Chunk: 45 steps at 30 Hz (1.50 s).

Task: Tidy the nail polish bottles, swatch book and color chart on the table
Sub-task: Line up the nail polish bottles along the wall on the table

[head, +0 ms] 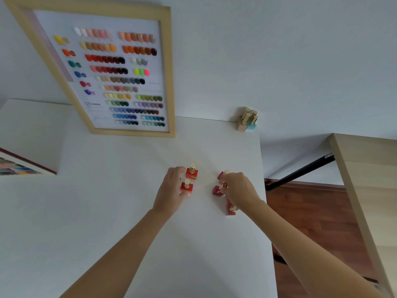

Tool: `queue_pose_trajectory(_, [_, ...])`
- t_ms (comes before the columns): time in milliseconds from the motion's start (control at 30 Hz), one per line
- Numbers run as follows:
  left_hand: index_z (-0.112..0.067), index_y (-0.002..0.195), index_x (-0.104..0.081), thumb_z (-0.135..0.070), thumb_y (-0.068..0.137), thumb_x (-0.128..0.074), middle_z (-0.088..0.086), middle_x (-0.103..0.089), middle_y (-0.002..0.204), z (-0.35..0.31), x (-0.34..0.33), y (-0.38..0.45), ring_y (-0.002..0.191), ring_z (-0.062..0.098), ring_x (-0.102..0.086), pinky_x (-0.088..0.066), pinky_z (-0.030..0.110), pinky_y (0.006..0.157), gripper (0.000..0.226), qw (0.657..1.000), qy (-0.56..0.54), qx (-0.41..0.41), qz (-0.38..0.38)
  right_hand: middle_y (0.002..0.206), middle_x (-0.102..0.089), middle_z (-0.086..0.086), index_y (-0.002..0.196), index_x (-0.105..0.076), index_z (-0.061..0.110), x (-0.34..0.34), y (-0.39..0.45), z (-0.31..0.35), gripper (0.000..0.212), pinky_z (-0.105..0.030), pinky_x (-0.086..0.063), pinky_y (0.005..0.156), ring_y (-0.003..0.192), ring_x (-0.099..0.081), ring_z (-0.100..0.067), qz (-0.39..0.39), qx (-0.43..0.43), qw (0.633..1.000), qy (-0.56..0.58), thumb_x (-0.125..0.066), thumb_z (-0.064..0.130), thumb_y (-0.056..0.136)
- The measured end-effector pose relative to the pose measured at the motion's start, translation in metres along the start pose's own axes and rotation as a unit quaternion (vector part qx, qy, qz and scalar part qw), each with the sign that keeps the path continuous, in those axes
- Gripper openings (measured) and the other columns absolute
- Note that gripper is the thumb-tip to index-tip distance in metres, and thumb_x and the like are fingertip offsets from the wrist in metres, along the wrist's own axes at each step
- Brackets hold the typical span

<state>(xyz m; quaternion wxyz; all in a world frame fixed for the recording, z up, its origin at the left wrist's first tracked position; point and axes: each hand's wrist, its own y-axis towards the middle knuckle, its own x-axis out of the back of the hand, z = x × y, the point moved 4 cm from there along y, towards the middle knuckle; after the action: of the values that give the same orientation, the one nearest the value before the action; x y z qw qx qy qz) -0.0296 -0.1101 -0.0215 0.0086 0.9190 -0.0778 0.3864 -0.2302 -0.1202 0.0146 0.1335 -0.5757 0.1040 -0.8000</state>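
Note:
Two red nail polish bottles with gold caps [191,172] [187,186] stand upright on the white table [107,211]. My left hand [171,190] curls round both of them from the left. My right hand [236,188] reaches into a cluster of dark red bottles [216,190] near the table's right edge and pinches one of them; another red bottle [231,209] lies under my wrist. The framed color chart [120,72] leans against the wall at the back. The swatch book [19,166] lies at the far left.
A small group of beige and light blue bottles with gold caps [247,120] stands at the table's back right corner. The table's right edge [265,190] drops to a wooden floor. A wooden panel [365,190] stands at the right.

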Motion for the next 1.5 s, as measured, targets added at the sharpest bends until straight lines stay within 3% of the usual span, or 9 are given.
queue_pose_trajectory(100, [-0.015,0.138,-0.032,-0.009,0.071,-0.079,0.010,-0.039,0.135,0.007,-0.005,0.006,0.107,0.024,-0.057,-0.054,0.034,0.088,0.081,0.998,0.020,0.037,0.048,0.090,-0.065,-0.011,0.098,-0.065,0.009,-0.003,0.000,0.003,0.020,-0.035,-0.052,0.063,0.078,-0.062,-0.029,-0.023,0.032,0.999,-0.021,-0.051,0.002,0.086])
queue_pose_trajectory(233, [-0.018,0.143,-0.030,-0.009,0.074,-0.076,0.011,-0.041,0.133,0.011,-0.009,0.020,0.107,0.026,-0.059,-0.052,0.036,0.093,0.083,0.995,0.037,0.061,0.073,0.092,-0.059,-0.007,0.100,-0.056,0.010,-0.004,-0.002,-0.001,0.016,-0.036,-0.048,0.060,0.086,-0.055,-0.027,-0.069,0.026,0.997,-0.019,-0.053,0.005,0.085])
queue_pose_trajectory(333, [-0.018,0.141,-0.035,-0.014,0.075,-0.077,0.013,-0.046,0.129,0.011,-0.012,0.029,0.113,0.027,-0.056,-0.048,0.035,0.098,0.079,0.995,0.043,0.051,0.079,0.107,-0.046,-0.007,0.110,-0.047,0.016,-0.001,-0.002,-0.005,0.034,-0.035,-0.053,0.063,0.092,-0.050,-0.024,-0.096,0.009,0.995,0.004,-0.065,0.013,0.081])
queue_pose_trajectory(467, [-0.015,0.134,-0.045,-0.017,0.072,-0.079,0.013,-0.053,0.121,0.012,-0.015,0.037,0.110,0.028,-0.058,-0.046,0.034,0.096,0.070,0.995,0.036,0.046,0.079,0.126,-0.037,-0.009,0.122,-0.047,0.023,-0.001,0.006,-0.009,0.052,-0.034,-0.054,0.072,0.089,-0.058,-0.030,-0.056,0.003,0.998,0.036,-0.071,0.013,0.077])
queue_pose_trajectory(667, [-0.010,0.116,-0.054,-0.020,0.070,-0.080,0.013,-0.056,0.111,0.011,-0.021,0.048,0.099,0.029,-0.059,-0.050,0.036,0.088,0.054,0.996,0.035,0.035,0.078,0.106,-0.056,-0.007,0.100,-0.068,0.012,-0.005,0.023,-0.014,0.022,-0.022,-0.043,0.072,0.086,-0.059,-0.024,-0.034,0.007,0.993,0.117,-0.062,0.002,0.082])
queue_pose_trajectory(1067, [-0.010,0.122,-0.052,-0.021,0.072,-0.080,0.014,-0.056,0.113,-0.004,-0.036,0.101,0.103,0.028,-0.059,-0.048,0.033,0.089,0.059,0.998,0.017,0.021,0.063,0.107,-0.064,-0.011,0.098,-0.070,0.005,0.021,0.081,-0.024,0.022,-0.018,-0.046,0.077,0.088,-0.064,-0.026,-0.081,0.046,0.993,0.076,-0.060,-0.007,0.083])
queue_pose_trajectory(1200, [-0.011,0.123,-0.052,-0.021,0.071,-0.080,0.015,-0.056,0.114,-0.013,-0.041,0.135,0.104,0.029,-0.058,-0.047,0.034,0.091,0.060,0.998,0.014,0.027,0.057,0.109,-0.064,-0.010,0.102,-0.069,0.007,0.035,0.115,-0.027,0.025,-0.019,-0.045,0.081,0.091,-0.063,-0.025,-0.095,0.041,0.993,0.061,-0.061,-0.007,0.082])
queue_pose_trajectory(1333, [-0.012,0.123,-0.052,-0.021,0.070,-0.080,0.015,-0.056,0.112,-0.019,-0.048,0.176,0.103,0.030,-0.058,-0.047,0.034,0.089,0.061,0.998,0.010,0.027,0.049,0.105,-0.063,-0.014,0.098,-0.068,0.003,0.049,0.148,-0.034,0.024,-0.021,-0.045,0.074,0.085,-0.061,-0.028,-0.121,0.037,0.990,0.055,-0.058,-0.011,0.081])
queue_pose_trajectory(1500, [-0.014,0.123,-0.052,-0.020,0.071,-0.080,0.013,-0.056,0.109,-0.026,-0.059,0.219,0.100,0.028,-0.058,-0.045,0.031,0.087,0.060,0.999,-0.004,0.018,0.030,0.102,-0.060,-0.014,0.090,-0.063,0.001,0.060,0.182,-0.040,0.018,-0.033,-0.053,0.074,0.082,-0.058,-0.028,-0.143,0.039,0.988,0.047,-0.052,-0.011,0.083])
